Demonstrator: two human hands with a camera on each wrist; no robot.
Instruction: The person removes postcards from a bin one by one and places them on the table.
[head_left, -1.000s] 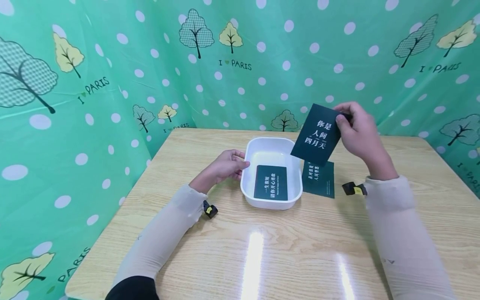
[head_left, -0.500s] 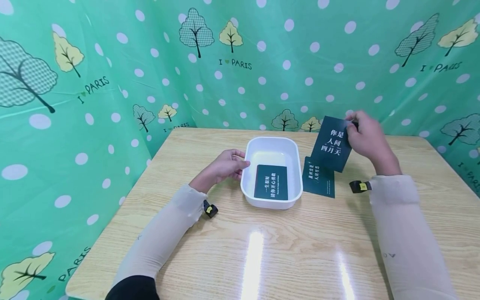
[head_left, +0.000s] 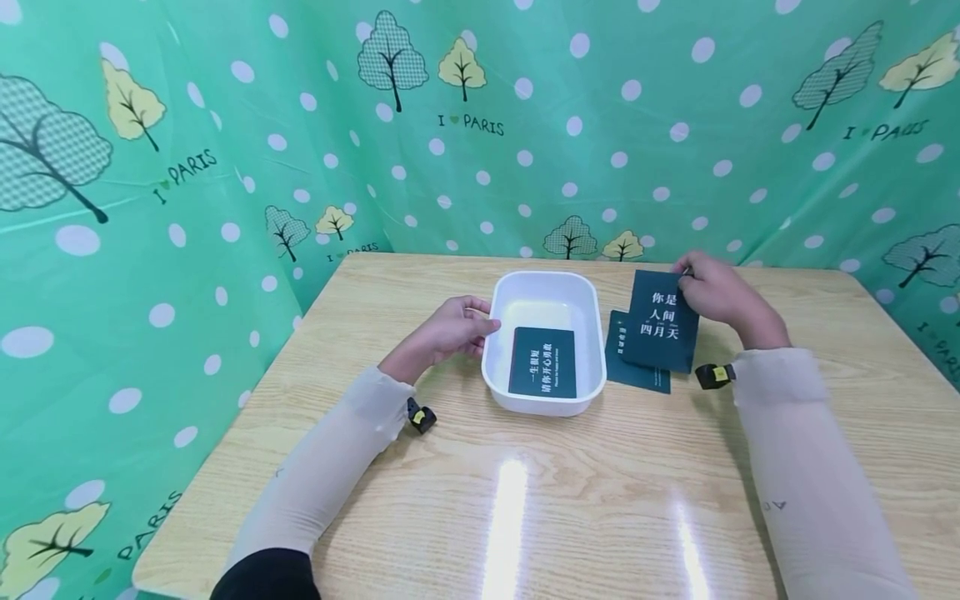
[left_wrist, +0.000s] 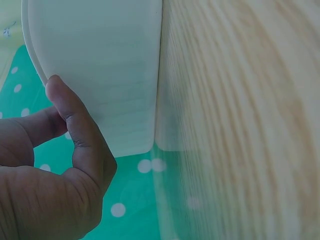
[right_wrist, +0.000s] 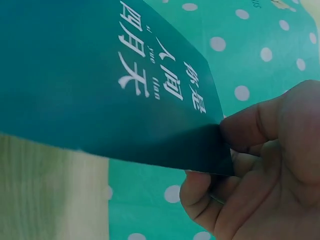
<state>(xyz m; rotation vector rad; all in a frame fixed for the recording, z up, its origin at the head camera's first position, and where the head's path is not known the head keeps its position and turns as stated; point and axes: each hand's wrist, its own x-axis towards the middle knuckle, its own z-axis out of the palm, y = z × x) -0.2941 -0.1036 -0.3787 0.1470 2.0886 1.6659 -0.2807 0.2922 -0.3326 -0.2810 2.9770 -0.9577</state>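
In the head view my right hand (head_left: 716,289) pinches a dark green card (head_left: 666,321) with white Chinese lettering by its upper right corner. In the right wrist view, the thumb and fingers clasp the corner of this card (right_wrist: 100,105). A second dark green card (head_left: 637,377) lies partly hidden beneath it on the table. My left hand (head_left: 457,325) holds the left rim of a white plastic basin (head_left: 502,383), thumb at the edge. Inside the basin lies another dark green card (head_left: 543,362), lettering up. The left wrist view shows the basin's outer wall (left_wrist: 110,75) beside the bent digits.
A light wooden table (head_left: 420,500) carries everything. Behind and to the left hangs a green curtain (head_left: 300,125) with white dots and trees. Small black devices with yellow marks, the left one (head_left: 422,417) and the right one (head_left: 714,376), sit at the wrists.
My right hand first moves the card right, away from the basin, then lowers it over the card on the table, covering more of it. The left hand and basin stay put.
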